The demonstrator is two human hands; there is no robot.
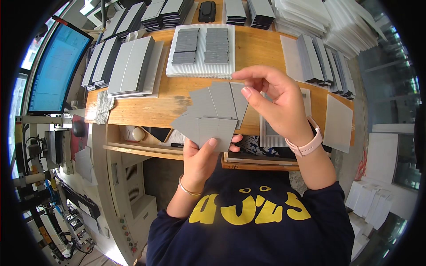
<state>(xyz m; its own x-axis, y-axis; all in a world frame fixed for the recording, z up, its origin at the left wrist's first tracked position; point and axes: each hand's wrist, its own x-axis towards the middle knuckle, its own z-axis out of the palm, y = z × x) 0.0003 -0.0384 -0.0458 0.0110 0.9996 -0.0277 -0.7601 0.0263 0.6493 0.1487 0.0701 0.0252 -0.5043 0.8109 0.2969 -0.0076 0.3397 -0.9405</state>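
Observation:
A fan of thin grey rectangular sheets [208, 106] spreads out over the table's near edge. My left hand [202, 157] grips them at the bottom, thumb on top and fingers underneath. Above the fan's upper right corner is my right hand [277, 99], its thumb and index finger apart and its other fingers loosely curled. The thumb tip lies over that corner; whether it touches a sheet I cannot tell. Just beyond, two stacks of small grey pieces [185, 46] rest side by side on a white ribbed board [202, 73].
On the wooden table [146, 106], stacks of grey panels [128, 66] stand left and more [313, 57] stand right. White sheets [301, 15] are piled far right. Open drawers [146, 148] jut out below the near edge. A monitor [55, 66] stands at the left.

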